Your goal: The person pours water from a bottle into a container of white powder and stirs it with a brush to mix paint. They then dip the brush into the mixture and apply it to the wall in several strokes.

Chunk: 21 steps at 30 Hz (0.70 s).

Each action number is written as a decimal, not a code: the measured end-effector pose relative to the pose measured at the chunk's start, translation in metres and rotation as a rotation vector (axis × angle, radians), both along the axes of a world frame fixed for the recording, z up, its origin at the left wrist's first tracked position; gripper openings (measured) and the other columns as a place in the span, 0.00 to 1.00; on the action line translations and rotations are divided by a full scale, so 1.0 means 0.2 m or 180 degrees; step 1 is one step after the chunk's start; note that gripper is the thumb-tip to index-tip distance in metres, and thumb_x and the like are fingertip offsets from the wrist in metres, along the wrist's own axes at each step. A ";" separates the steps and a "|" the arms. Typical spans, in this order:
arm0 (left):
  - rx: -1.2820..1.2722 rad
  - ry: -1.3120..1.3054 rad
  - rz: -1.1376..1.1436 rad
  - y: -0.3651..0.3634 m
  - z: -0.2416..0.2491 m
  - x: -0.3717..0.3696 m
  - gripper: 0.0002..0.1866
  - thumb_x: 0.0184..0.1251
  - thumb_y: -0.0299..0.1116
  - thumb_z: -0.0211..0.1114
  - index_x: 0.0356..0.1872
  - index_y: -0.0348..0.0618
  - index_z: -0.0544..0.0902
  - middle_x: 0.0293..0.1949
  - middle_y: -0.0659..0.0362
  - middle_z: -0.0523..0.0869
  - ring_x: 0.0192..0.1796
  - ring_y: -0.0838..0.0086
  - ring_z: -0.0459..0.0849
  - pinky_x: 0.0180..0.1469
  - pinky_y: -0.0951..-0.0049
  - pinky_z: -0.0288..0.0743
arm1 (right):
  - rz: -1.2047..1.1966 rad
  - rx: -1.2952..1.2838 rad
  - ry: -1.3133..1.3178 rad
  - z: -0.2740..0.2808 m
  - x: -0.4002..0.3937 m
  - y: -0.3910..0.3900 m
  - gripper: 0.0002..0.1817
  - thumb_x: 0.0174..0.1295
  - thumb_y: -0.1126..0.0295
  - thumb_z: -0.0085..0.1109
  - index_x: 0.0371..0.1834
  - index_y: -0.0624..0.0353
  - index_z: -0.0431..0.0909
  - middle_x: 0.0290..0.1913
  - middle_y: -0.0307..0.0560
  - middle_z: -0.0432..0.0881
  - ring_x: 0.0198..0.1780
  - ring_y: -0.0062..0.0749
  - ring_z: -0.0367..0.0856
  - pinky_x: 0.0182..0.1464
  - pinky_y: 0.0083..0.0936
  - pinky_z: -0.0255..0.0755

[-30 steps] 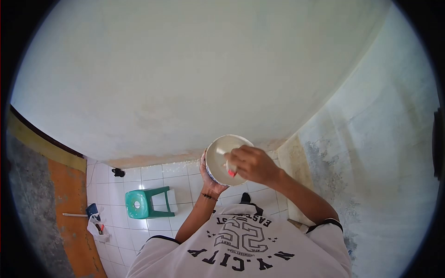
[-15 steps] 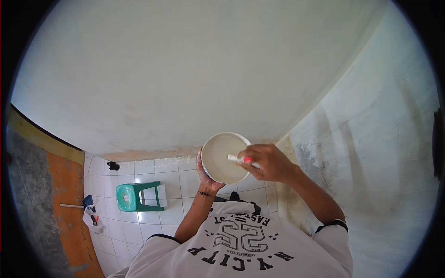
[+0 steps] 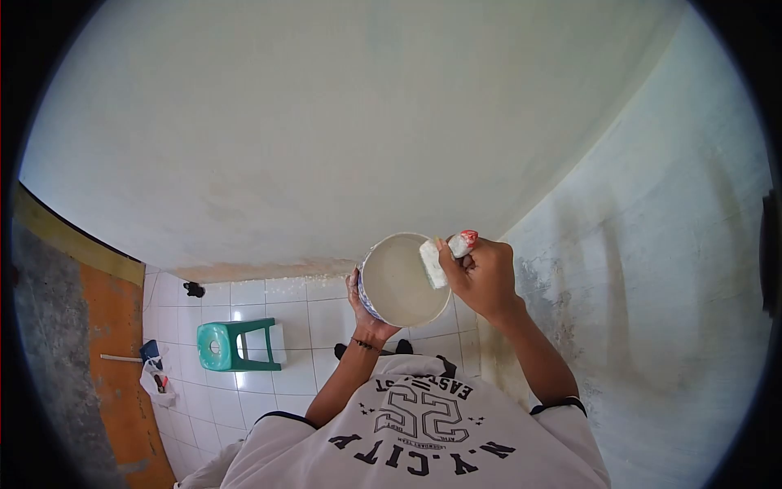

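Observation:
My left hand (image 3: 371, 314) is wrapped round the left side of a round paint bucket (image 3: 365, 295), holding it up in front of my chest. Off-white paint (image 3: 397, 277) fills the inside. In my right hand (image 3: 489, 277) is a paintbrush (image 3: 434, 262) with a white, paint-covered head and a red-tipped handle. The fingers close round its handle, the thumb pressed along it. The brush head lies over the right rim of the bucket, its bristles facing in towards the paint.
A pale wall (image 3: 326, 147) rises right in front, and another wall (image 3: 635, 293) with brownish stains stands to the right. On the white tiled floor (image 3: 297, 371) stands a green plastic stool (image 3: 236, 345). A white plastic bag (image 3: 157, 383) lies by the orange wall section (image 3: 118, 334).
My right hand has turned and drawn the brush from over the middle of the bucket to its right rim, handle tip now pointing up. The bucket has shifted slightly right.

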<state>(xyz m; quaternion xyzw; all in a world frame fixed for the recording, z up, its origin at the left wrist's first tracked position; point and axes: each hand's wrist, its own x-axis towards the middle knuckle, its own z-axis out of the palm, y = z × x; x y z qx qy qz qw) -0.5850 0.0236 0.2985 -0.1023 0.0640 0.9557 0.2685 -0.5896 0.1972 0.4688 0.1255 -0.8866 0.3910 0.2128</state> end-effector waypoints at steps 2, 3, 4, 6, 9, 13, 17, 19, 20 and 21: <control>-0.0050 -0.0027 -0.0022 0.02 0.02 -0.01 0.43 0.65 0.76 0.51 0.71 0.58 0.76 0.70 0.57 0.77 0.69 0.56 0.77 0.68 0.43 0.73 | -0.0032 0.0198 -0.0028 -0.01 0.01 0.03 0.17 0.66 0.70 0.66 0.19 0.60 0.75 0.15 0.45 0.77 0.14 0.33 0.77 0.20 0.27 0.69; -0.0057 -0.0023 -0.0039 0.04 0.03 -0.01 0.43 0.64 0.76 0.52 0.71 0.58 0.76 0.70 0.57 0.77 0.69 0.56 0.77 0.68 0.43 0.73 | -0.0066 0.0272 -0.0036 -0.03 0.02 0.03 0.17 0.65 0.70 0.66 0.19 0.61 0.75 0.15 0.45 0.76 0.14 0.33 0.76 0.20 0.27 0.69; -0.0032 0.0011 -0.0058 0.05 0.05 -0.01 0.43 0.64 0.76 0.52 0.71 0.58 0.76 0.70 0.58 0.77 0.69 0.56 0.77 0.69 0.42 0.72 | -0.0095 0.0345 -0.0039 -0.04 0.02 0.03 0.16 0.65 0.70 0.66 0.19 0.61 0.75 0.15 0.45 0.76 0.14 0.34 0.76 0.20 0.27 0.69; 0.0053 0.0071 -0.0066 0.08 0.06 -0.02 0.43 0.63 0.76 0.53 0.71 0.58 0.76 0.70 0.58 0.77 0.70 0.57 0.76 0.69 0.42 0.72 | -0.0138 0.0503 -0.0077 -0.11 0.02 0.04 0.16 0.65 0.71 0.65 0.20 0.61 0.74 0.15 0.46 0.76 0.14 0.36 0.76 0.20 0.28 0.69; 0.0076 0.0090 -0.0036 0.11 0.04 -0.02 0.43 0.62 0.76 0.53 0.71 0.59 0.75 0.70 0.58 0.77 0.70 0.57 0.75 0.69 0.42 0.71 | -0.0248 0.0399 -0.0020 -0.14 0.04 0.09 0.15 0.64 0.72 0.65 0.20 0.61 0.74 0.15 0.46 0.77 0.14 0.36 0.77 0.20 0.29 0.69; -0.0005 -0.0055 -0.0071 0.14 0.03 0.00 0.44 0.61 0.78 0.53 0.71 0.61 0.75 0.70 0.59 0.77 0.70 0.57 0.75 0.69 0.42 0.71 | -0.0409 0.0310 -0.0071 -0.14 0.08 0.09 0.15 0.64 0.73 0.66 0.21 0.61 0.73 0.15 0.46 0.77 0.14 0.37 0.77 0.20 0.28 0.69; -0.0142 -0.0075 0.0013 0.16 0.07 -0.02 0.45 0.59 0.79 0.53 0.71 0.61 0.75 0.70 0.59 0.76 0.70 0.57 0.75 0.69 0.42 0.71 | -0.0476 0.0203 -0.0037 -0.13 0.09 0.08 0.14 0.64 0.73 0.66 0.21 0.61 0.73 0.15 0.46 0.76 0.14 0.36 0.77 0.19 0.28 0.68; -0.0133 -0.0157 -0.0008 0.15 0.05 -0.03 0.45 0.59 0.79 0.53 0.71 0.61 0.75 0.70 0.59 0.76 0.70 0.57 0.75 0.69 0.43 0.71 | -0.0498 0.0228 -0.0051 -0.13 0.09 0.07 0.14 0.64 0.73 0.66 0.22 0.61 0.73 0.15 0.46 0.77 0.14 0.36 0.77 0.19 0.29 0.68; -0.0131 -0.0197 -0.0016 0.14 0.05 -0.03 0.46 0.58 0.79 0.53 0.70 0.61 0.75 0.70 0.59 0.77 0.70 0.58 0.75 0.69 0.43 0.71 | -0.0494 0.0261 -0.0048 -0.12 0.09 0.07 0.14 0.64 0.73 0.66 0.22 0.61 0.73 0.15 0.46 0.77 0.14 0.36 0.77 0.19 0.29 0.68; -0.0138 -0.0170 0.0006 0.13 0.05 -0.03 0.45 0.59 0.79 0.53 0.70 0.61 0.76 0.70 0.59 0.77 0.70 0.58 0.75 0.69 0.43 0.71 | -0.0476 0.0300 -0.0037 -0.11 0.08 0.06 0.15 0.64 0.72 0.66 0.22 0.61 0.73 0.16 0.46 0.77 0.14 0.36 0.77 0.19 0.29 0.68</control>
